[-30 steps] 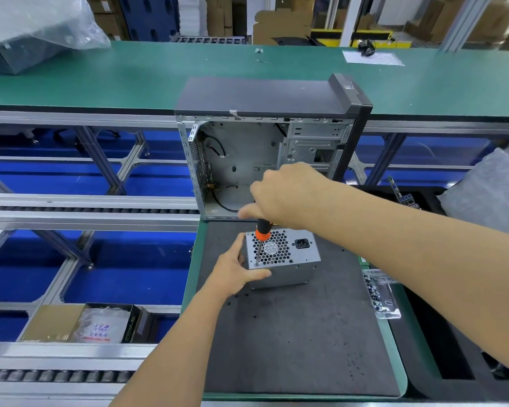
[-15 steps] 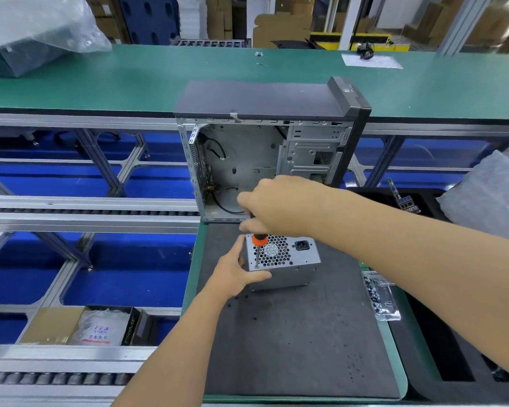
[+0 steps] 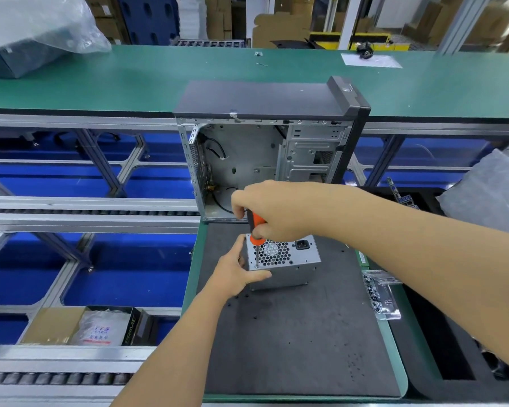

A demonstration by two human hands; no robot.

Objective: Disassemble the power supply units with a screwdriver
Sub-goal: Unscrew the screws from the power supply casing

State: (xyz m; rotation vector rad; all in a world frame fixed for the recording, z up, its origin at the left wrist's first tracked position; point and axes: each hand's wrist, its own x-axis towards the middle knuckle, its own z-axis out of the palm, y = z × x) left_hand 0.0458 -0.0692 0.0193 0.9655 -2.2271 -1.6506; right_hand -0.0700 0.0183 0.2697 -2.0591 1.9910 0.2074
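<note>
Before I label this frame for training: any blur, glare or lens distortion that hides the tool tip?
Head view: wide-angle bending curves the green bench edges; lighting is even and soft, no harsh glare; the screwdriver shaft and the PSU grille read fairly sharp, tip visible at the lower left corner; the right hand hides most of the handle; background boxes are soft.

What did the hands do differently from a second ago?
Little changed. The right hand kept its grip on the orange screwdriver, dipping lower over the handle and then lifting again, with the tip staying at the near left corner of the power supply. The left hand kept holding the box's left side. The box stayed put.
</note>
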